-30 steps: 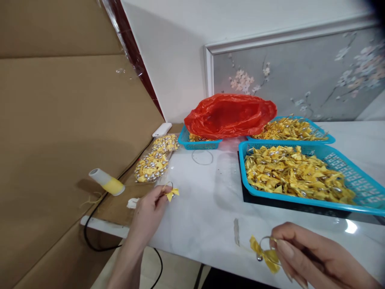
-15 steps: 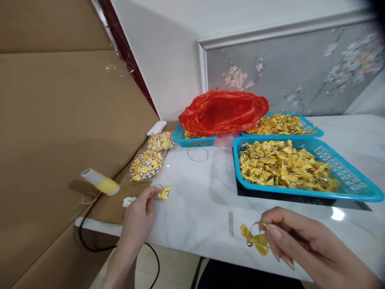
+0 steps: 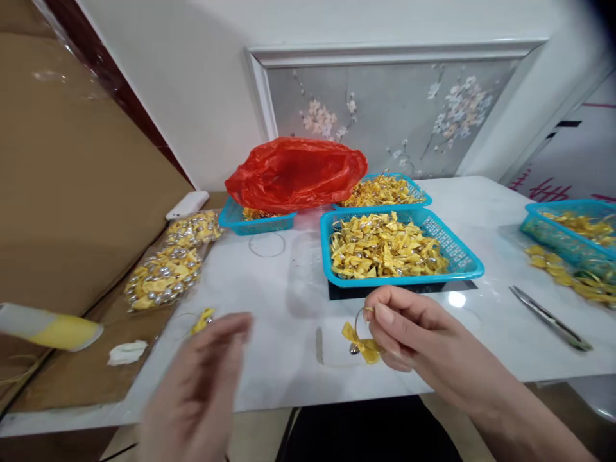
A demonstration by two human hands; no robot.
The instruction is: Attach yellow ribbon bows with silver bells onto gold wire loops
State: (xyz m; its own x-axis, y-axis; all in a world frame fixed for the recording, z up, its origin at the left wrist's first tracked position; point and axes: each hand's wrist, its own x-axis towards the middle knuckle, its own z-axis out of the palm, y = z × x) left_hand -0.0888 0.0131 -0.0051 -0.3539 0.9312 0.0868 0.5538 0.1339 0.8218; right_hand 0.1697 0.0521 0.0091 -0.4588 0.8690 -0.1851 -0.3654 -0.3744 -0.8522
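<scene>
My right hand [image 3: 414, 333] pinches a small yellow ribbon bow [image 3: 362, 346] with a thin wire ring and a little silver bell, just above the white table [image 3: 289, 308]. My left hand [image 3: 197, 385] is blurred, low over the table's front edge, fingers spread and holding nothing. Just beyond its fingertips a second yellow bow on a ring [image 3: 202, 319] lies on the table. Behind my right hand stands a blue basket [image 3: 464, 260] heaped with the same yellow bows.
A red plastic bag [image 3: 296, 173] covers a small blue basket [image 3: 255, 223]; another basket of bows [image 3: 385, 189] stands behind. Two clear bags of bows [image 3: 163, 279] lie left, next to a yellow-white tube [image 3: 48, 327]. Metal tweezers [image 3: 548, 317] and more baskets [image 3: 572, 224] are right. Cardboard wall on the left.
The view has swung right and down. My left hand has let go of its bow, which now lies on the table, and pulled back. My right hand still holds its bow.
</scene>
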